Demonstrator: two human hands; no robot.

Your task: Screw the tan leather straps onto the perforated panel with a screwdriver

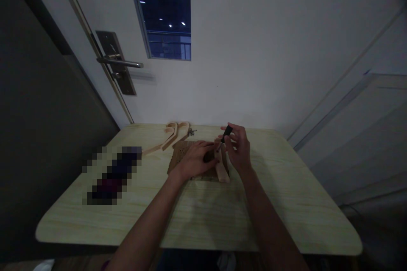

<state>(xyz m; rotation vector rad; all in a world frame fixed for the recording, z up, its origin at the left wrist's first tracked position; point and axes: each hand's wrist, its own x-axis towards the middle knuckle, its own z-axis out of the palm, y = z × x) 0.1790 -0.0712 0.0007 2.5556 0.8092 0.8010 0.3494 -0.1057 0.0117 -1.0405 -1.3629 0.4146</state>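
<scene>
My right hand grips a screwdriver by its black handle, fingers bent around it. Its shaft slants down and left to a pale wooden piece. That piece lies on a brown sheet, which looks like cardboard. From the left, my left hand rests over the sheet, with thumb and fingertips closed on the wooden piece's side. The screwdriver's tip is too small and dim to make out clearly, and the left hand covers much of the sheet.
Beyond the left hand lie curved wooden hooks beside a small pile of screws. A blurred-out dark item is at the left of the pale wood-grain table. Behind the table stands a white door with a metal handle.
</scene>
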